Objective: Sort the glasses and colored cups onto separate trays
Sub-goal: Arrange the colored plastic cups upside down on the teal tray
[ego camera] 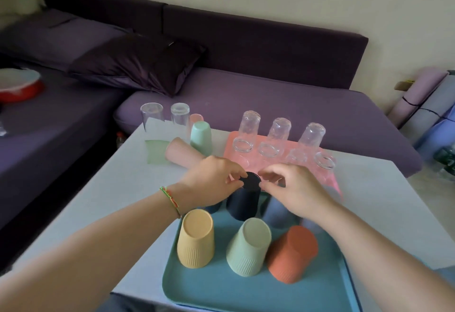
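Our left hand (pixel 211 178) & right hand (pixel 293 186) are both curled in, fingertips pinching opposite edges of the upturned base of the dark navy tapered plastic cup (pixel 243 203), which stands upside down at the far end of the teal plastic tray (pixel 221 294). We judge it light, stiff & not fragile, but the narrow base looks slick, so a grip lower round the wider wall seems safer. The upturned clear drinking glasses (pixel 279 130) on the pink flat tray (pixel 230 146) just beyond are the breakables, so careful w/ knuckles.

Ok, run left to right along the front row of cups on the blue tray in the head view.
In order: yellow cup → pale green cup → orange cup.
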